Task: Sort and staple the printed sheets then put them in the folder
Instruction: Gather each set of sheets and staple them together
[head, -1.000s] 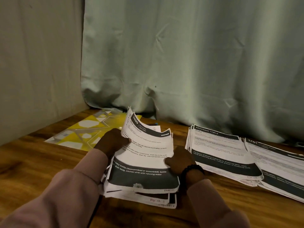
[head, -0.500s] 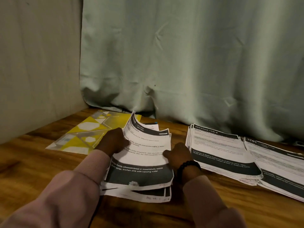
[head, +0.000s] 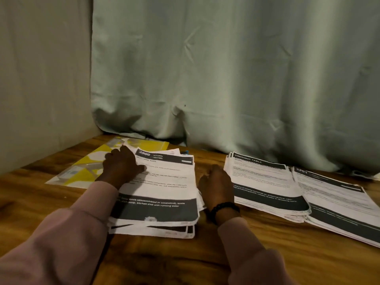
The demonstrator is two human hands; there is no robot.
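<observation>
Now flat: the near stack of sheets [head: 158, 194], curled up off the tabletop [head: 41, 202] a second ago, lies level again, edges ragged.
Left hand [head: 121, 167]: thumb on the top sheet's left edge, fingers curled loosely beside it; no real pinch shows.
Right hand [head: 218, 186]: off the paper, resting at the stack's right edge, fingers loosely curled, holding nothing.
Sorted piles [head: 265, 182]: two overlapping piles to the right, apart from the hands.
Folder [head: 92, 163]: yellow, behind the left hand, nothing in it yet.
Meaning: squaring looks done; stapling likely comes next, though no stapler is plainly visible.
</observation>
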